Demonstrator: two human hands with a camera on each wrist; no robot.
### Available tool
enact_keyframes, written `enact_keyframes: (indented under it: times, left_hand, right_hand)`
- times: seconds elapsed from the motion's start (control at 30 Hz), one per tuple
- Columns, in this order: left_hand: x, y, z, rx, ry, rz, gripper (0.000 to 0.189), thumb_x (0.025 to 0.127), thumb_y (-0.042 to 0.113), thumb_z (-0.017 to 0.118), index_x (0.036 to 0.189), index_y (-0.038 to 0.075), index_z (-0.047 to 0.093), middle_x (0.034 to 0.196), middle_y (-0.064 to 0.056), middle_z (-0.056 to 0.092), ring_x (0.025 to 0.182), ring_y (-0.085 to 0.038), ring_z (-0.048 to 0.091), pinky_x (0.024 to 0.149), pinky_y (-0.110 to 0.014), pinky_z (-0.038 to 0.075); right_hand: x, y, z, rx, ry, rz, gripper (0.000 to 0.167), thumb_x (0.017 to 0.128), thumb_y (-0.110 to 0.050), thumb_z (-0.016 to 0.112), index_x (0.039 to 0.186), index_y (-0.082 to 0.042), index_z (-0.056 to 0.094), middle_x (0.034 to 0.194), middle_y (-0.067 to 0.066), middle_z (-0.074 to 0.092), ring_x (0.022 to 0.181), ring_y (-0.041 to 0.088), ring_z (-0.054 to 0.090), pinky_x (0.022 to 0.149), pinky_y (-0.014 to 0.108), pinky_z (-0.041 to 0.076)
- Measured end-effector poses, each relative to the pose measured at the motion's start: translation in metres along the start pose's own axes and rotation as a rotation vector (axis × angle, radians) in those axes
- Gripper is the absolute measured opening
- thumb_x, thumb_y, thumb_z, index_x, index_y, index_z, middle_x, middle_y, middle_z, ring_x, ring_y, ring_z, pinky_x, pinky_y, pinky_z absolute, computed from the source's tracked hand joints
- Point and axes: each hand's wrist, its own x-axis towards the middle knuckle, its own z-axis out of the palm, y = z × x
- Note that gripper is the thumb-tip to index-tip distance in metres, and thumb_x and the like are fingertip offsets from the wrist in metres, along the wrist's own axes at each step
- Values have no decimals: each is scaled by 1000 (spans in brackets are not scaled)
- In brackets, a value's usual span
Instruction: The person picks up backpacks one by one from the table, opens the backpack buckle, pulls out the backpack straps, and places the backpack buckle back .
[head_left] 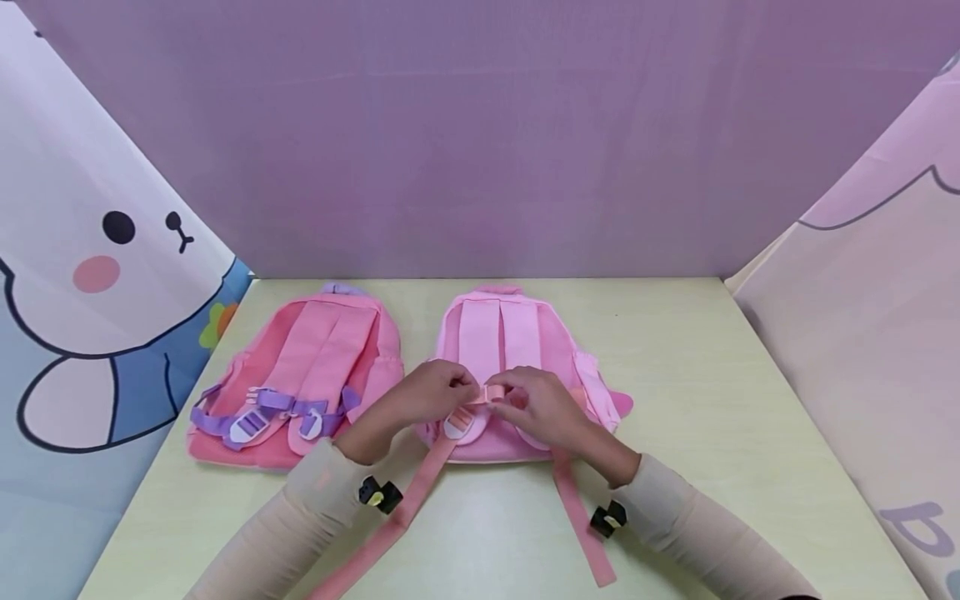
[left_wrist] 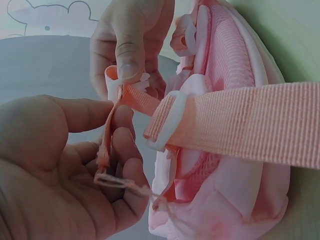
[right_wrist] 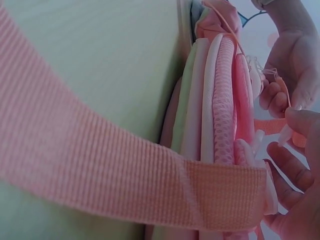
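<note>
A light pink backpack (head_left: 477, 333) lies with its shoulder straps upward. Over its middle, my left hand (head_left: 433, 392) pinches the thin end of a peach webbing strap (left_wrist: 106, 137) between thumb and fingers. Loose clear thread or plastic (left_wrist: 122, 182) trails from that end. Facing it, my right hand (head_left: 542, 406) grips a small white buckle (head_left: 485, 393) with peach webbing looped through it, thumb on top. The right fingers hide part of the buckle. In the left wrist view, a white slider (left_wrist: 173, 120) sits on the wide peach strap (left_wrist: 250, 122) below the hands.
A darker pink backpack (head_left: 300, 350) with purple straps (head_left: 276, 400) lies to the left. Two long peach strap tails (head_left: 422, 492) run from the light pink backpack toward the table's (head_left: 720, 400) front. A purple panel (head_left: 480, 142) rises behind; printed cloths stand at both sides.
</note>
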Motion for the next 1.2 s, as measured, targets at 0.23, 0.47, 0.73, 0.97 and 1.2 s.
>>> enact_keyframes:
  times: [0.23, 0.47, 0.73, 0.97, 1.2]
  left_hand:
    - [-2, -2, -3, -24, 1, -21, 16, 101, 18, 61, 101, 10, 74, 87, -3, 69, 70, -14, 57, 59, -25, 47]
    - [-2, -2, -3, -16, 2, -27, 15, 101, 18, 61, 102, 10, 74, 88, -2, 69, 72, -14, 57, 61, -25, 47]
    - [-1, 1, -4, 26, 4, 6, 16, 101, 17, 60, 101, 9, 74, 89, -3, 70, 75, -14, 59, 65, -26, 49]
    - [0, 1, -3, 33, 2, 10, 16, 101, 17, 60, 100, 10, 74, 88, -1, 70, 76, -14, 60, 66, -26, 49]
    - [2, 1, 0, 17, -8, 1, 16, 101, 18, 60, 100, 10, 74, 87, -2, 69, 75, -14, 61, 64, -26, 49]
  right_hand:
    - [-1, 0, -1, 10, -12, 27, 25, 92, -26, 76, 116, -18, 74, 96, -6, 69, 89, 17, 65, 81, 32, 57]
    - [-2, 0, -1, 22, -32, 63, 24, 93, -25, 75, 116, -19, 73, 95, -7, 67, 87, 19, 64, 79, 32, 56]
    - [-1, 1, -1, 48, -35, 88, 23, 93, -25, 74, 116, -19, 72, 95, -8, 67, 87, 18, 64, 78, 35, 57]
    - [-1, 1, 0, 58, -37, 82, 19, 93, -25, 75, 111, -21, 72, 91, -9, 64, 85, 19, 63, 76, 35, 57]
    - [-1, 1, 0, 47, -36, 78, 18, 93, -26, 74, 110, -21, 71, 90, -9, 63, 82, 16, 61, 73, 30, 55]
